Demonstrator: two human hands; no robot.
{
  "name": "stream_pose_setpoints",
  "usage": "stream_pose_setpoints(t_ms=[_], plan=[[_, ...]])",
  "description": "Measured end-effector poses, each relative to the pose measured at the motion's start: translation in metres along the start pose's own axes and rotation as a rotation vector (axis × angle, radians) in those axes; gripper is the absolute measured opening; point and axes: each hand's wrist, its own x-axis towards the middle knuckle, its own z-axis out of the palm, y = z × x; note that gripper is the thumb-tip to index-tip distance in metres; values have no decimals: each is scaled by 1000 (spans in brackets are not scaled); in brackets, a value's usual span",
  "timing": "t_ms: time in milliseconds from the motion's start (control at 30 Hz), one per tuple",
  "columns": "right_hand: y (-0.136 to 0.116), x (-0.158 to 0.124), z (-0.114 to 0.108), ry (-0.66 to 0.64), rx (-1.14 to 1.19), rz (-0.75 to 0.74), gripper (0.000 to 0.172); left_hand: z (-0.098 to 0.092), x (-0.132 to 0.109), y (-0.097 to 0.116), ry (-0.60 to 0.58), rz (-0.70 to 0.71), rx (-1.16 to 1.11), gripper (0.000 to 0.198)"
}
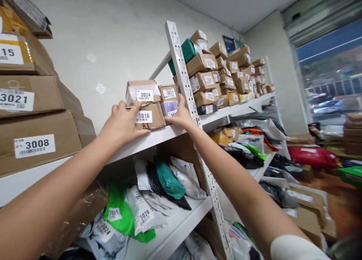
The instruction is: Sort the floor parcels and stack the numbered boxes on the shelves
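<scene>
At the frame's centre, I have the left hand (122,121) spread, not clasping, on the 3018 box (157,116) and the right hand (183,115), also unclosed, against the purple box (166,107); squaring them seems the step, next calling for even pressure.

Purple pkg (169,107) part-hidden by R fingers (173,120), far-R boxes (352,135) blurry
</scene>
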Motion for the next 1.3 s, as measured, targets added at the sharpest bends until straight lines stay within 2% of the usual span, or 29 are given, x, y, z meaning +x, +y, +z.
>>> stream_pose_setpoints(t_ms=[100,233,500,733,833,900,967,1000,1033,1133,1200,1300], plan=[[-7,0,4,62,-73,72,120,-4,-4,-8,0,5,45,95],[-10,-2,4,74,-79,133,118,-10,-13,-16,-5,8,117,95],[-13,-4,1,61,-78,127,105,-23,-24,-19,-27,-35,293,92],[-8,-5,0,48,-40,115,105,-27,-36,-45,-48,-89,371,103],[-5,-5,0,51,-34,115,109,-37,-36,-36,-34,-38,424,98],[-3,-5,1,56,-27,111,110,-44,-20,-16,57,25,432,92],[-2,-4,1,65,-16,105,111,-47,13,12,163,142,389,84],[-2,-4,1,69,-12,107,112,-47,34,28,198,246,356,83],[-2,-4,2,70,-10,113,114,-45,57,44,175,361,349,81],[-3,-2,1,59,-12,144,122,-32,125,91,-48,586,425,84],[-2,-1,0,41,6,140,122,-23,157,114,-211,599,445,75],[3,-2,-4,53,66,102,116,-19,175,128,-349,542,448,59]])
